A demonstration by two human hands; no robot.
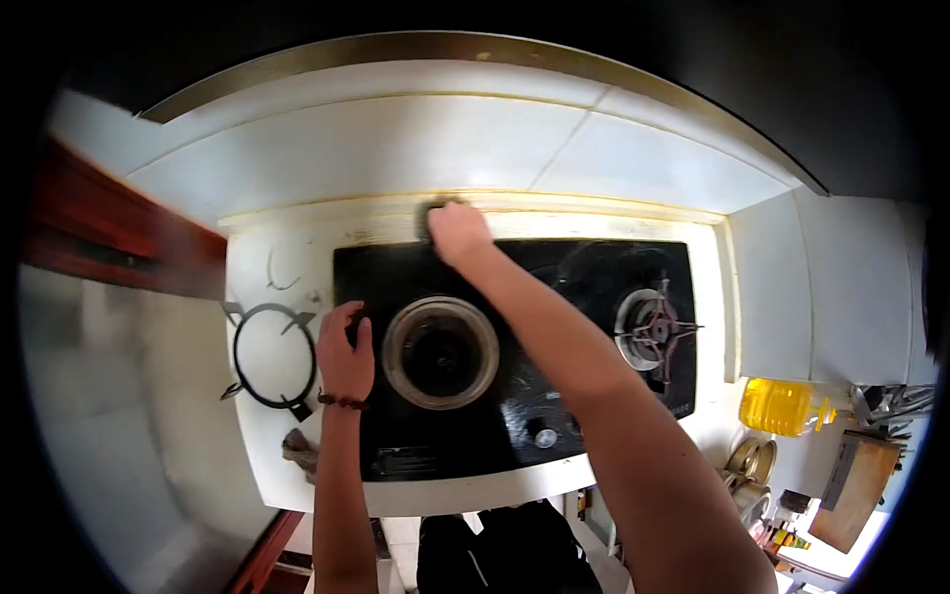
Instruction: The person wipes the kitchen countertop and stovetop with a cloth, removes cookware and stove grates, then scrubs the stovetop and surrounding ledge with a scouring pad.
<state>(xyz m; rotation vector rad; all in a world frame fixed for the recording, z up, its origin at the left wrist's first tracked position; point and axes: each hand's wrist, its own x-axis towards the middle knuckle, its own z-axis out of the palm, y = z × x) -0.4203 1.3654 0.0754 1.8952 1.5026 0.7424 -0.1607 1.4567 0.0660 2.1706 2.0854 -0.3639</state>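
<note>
My right hand (460,233) is closed on a dark scouring pad (427,223), pressed to the light ledge behind the black glass gas cooktop (534,396). The pad is blurred and mostly covered by the fingers. My left hand (346,353), with a beaded bracelet at the wrist, rests by the cooktop's left edge, its thumb and fingers apart and nothing visible in it. Between my arms lies the left burner (440,352), a round metal ring without its pan support. That black pan support (275,356) lies on the white counter left of my left hand.
On the right burner (653,330) sits a pan support. A crumpled cloth (300,453) lies at the counter's front left. A bottle of yellow oil (777,407), pan lids (752,463) and a cutting board (851,490) are at the right. The range hood edge (475,49) hangs overhead.
</note>
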